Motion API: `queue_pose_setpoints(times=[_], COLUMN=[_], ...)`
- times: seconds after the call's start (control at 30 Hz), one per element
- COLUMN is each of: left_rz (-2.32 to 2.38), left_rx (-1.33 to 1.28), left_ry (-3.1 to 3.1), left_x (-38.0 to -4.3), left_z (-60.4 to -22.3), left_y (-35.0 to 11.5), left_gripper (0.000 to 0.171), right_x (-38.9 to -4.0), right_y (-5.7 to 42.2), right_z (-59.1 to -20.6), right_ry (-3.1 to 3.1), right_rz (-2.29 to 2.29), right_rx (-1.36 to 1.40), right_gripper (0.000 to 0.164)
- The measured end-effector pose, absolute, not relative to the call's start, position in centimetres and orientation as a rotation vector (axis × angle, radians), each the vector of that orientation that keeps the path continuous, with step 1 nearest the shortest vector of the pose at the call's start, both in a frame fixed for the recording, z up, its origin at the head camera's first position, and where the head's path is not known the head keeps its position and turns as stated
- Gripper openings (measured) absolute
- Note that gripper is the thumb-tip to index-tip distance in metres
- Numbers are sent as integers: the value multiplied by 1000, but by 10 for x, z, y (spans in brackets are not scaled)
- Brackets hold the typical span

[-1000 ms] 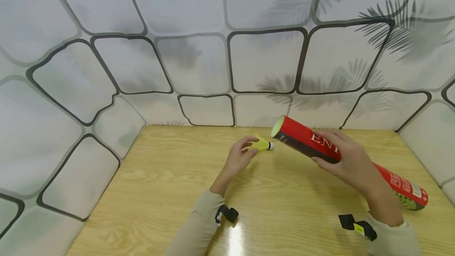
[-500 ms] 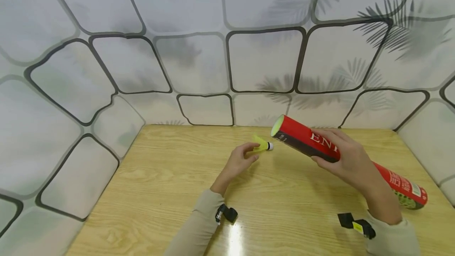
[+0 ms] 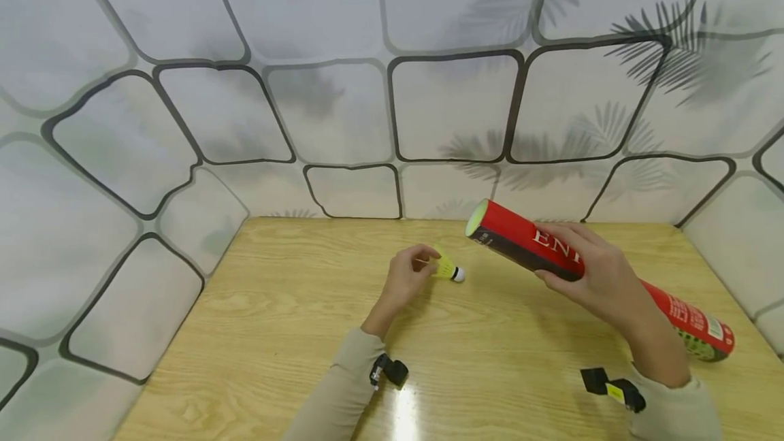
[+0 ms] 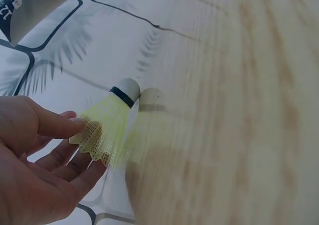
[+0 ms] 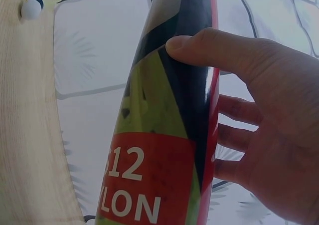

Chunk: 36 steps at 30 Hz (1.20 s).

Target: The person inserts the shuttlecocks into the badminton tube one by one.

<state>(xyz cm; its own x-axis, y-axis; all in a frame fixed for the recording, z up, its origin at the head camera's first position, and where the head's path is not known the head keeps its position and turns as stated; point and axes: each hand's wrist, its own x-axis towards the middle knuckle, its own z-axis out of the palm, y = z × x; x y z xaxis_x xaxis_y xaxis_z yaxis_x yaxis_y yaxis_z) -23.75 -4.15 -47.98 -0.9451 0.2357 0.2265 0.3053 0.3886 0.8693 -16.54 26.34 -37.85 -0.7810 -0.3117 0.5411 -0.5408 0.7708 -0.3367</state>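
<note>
A yellow shuttlecock [image 3: 445, 267] with a white base and a black band is pinched by its skirt in my left hand [image 3: 404, 279]. In the left wrist view the thumb lies on the skirt [image 4: 107, 122] and the other fingers are beneath it, while the base points away, close over the wood. My right hand [image 3: 603, 281] grips a long red and black shuttlecock tube [image 3: 520, 233] around its middle. The tube slants, its pale green end raised toward the left hand and its other end low at the right. Printed lettering shows on the tube's side [image 5: 159, 115] in the right wrist view.
Both hands are over a light wooden table [image 3: 275, 305]. Pale walls [image 3: 343, 114] with dark stone-like outlines and leaf shadows stand behind it and at both sides. Dark straps with small devices [image 3: 388, 371] sit on both wrists.
My left hand has drawn slightly back and left with the shuttlecock, whose base has swung down toward me. The fingers have closed in on the skirt. The right hand and tube stay nearly still.
</note>
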Motion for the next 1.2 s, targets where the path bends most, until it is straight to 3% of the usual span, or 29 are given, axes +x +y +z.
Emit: queue_pose_setpoints(times=[0.6,1.2], left_rz=[-1874,-1882], left_rx=[-383,-508], left_ry=[-2374,-2133], left_x=[-237,-237], left_z=[-453,-427], left_y=[-52,-65], left_gripper=[18,21], right_x=[-166,-166], right_y=[262,259], right_z=[-380,-381], right_ry=[-2502,-2503], right_rz=[702,719], right_rx=[657,672], right_gripper=[78,79])
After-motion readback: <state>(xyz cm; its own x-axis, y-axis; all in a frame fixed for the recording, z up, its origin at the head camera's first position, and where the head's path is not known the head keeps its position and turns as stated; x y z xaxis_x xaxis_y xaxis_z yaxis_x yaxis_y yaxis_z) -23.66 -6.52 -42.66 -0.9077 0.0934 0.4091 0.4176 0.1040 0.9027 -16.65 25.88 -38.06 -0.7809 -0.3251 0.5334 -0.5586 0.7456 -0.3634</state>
